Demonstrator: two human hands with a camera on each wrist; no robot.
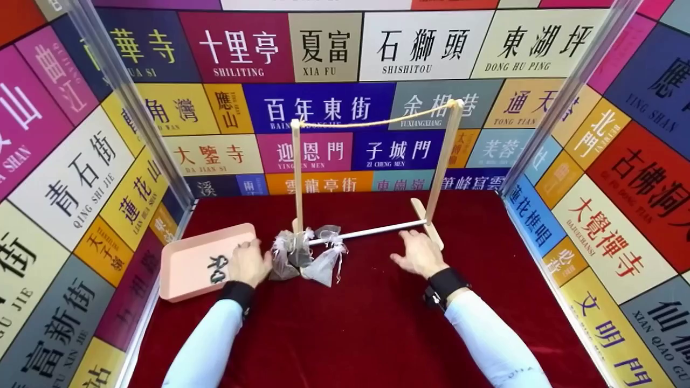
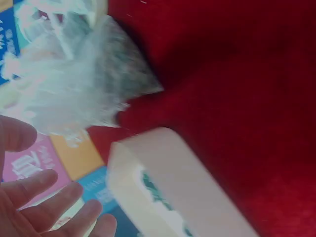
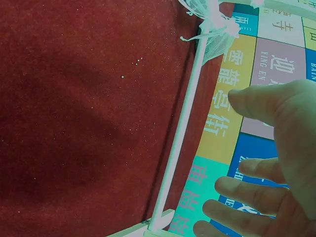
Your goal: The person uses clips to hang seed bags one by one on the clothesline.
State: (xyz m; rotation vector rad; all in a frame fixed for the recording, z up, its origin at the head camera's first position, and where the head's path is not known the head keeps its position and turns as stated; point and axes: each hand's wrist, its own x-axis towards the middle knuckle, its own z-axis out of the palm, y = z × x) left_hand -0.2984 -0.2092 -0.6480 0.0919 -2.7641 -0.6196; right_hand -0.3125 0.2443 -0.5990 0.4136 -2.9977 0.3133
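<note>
A wooden frame with two upright posts, the left post (image 1: 298,183) and the right post (image 1: 445,161), stands on the red cloth. A white rod (image 1: 377,230) joins them low down, and a cord (image 1: 372,123) sags between their tops. Several small sheer drawstring bags (image 1: 322,268) with dark filling cluster at the rod's left end. My left hand (image 1: 250,263) hovers between the bags and the pink tray (image 1: 186,261), over the tray's right side, fingers spread and holding nothing. Close in front of the rod's right end, my right hand (image 1: 423,256) is held with loose, empty fingers.
Dark green twisted pieces (image 1: 218,269) lie in the tray. The frame's right foot (image 1: 434,237) rests on the red cloth (image 1: 350,328). Panels printed with place names, such as the back wall (image 1: 323,108), enclose the table on the left, right and back.
</note>
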